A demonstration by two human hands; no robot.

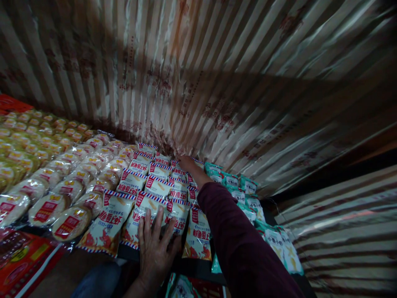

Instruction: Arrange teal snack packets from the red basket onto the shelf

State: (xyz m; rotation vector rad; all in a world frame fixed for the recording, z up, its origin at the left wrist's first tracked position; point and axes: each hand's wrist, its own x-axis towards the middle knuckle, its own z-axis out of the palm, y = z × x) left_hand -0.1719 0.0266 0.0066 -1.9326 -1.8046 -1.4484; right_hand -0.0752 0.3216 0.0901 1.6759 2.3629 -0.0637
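Observation:
My left hand [156, 242] lies with its fingers spread over a printed snack bag [135, 219] in the front row of white bags with red lettering and striped edges. My right hand [187, 165] stretches to the far end of these rows, by the pleated sheeting, and touches the back bags. Its fingers are too dark and small to make out. The bags lie in overlapping rows, with another front bag [197, 236] under my right sleeve [235, 244].
Left of the bags are rows of wrapped round crackers [71, 221] and yellow-wrapped pieces [18, 155]. Green-and-white bags [279, 244] lie on the right. A red package [25, 256] is at the lower left. Pleated printed sheeting [192, 78] rises behind.

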